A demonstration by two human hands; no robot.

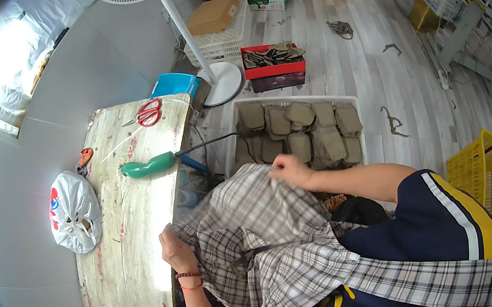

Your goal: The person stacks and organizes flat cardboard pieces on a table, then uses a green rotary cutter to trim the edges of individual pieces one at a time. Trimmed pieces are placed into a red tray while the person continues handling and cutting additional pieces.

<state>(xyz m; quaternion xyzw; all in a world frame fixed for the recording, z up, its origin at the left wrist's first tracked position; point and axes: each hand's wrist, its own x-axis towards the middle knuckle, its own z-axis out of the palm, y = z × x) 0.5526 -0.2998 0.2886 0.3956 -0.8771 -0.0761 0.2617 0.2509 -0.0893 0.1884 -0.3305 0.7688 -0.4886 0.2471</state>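
Observation:
A grey and white checked cloth garment [261, 206] lies over my lap and stretches up between my hands. A long strip of the same cloth runs across my body to the right. My left hand [177, 253], with a beaded bracelet and a red cord at the wrist, grips the garment's left side beside the table edge. Farther off and to the right, my right hand [291, 173] pinches the cloth's upper edge. On the table, a green corded tool [149, 165] lies near the right edge, and red-handled scissors [148, 113] rest behind it.
The worn wooden table [133, 237] stands at left, with a white plastic bag [75, 211] at its far side. Ahead, a white crate [347, 97] holds stacks of brownish pads. Behind it are a red box [274, 69] and a fan [222, 82]. A yellow basket [484, 178] stands right.

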